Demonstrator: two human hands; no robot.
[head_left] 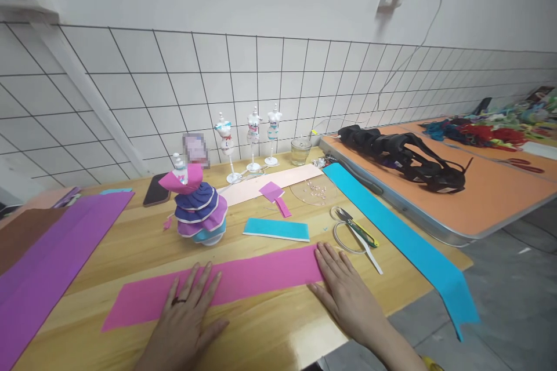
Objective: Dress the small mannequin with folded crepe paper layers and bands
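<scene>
Pink paper strip | under flat, released fingers | left hand | right hand

My left hand wears one dark ring, a thin band low on a middle finger. My right hand has no ring and no glove. Both wrists are bare, with no sleeves showing. Near the bottom right edge, a scrap of yellow sits by my right forearm; I cannot tell what it is.
</scene>
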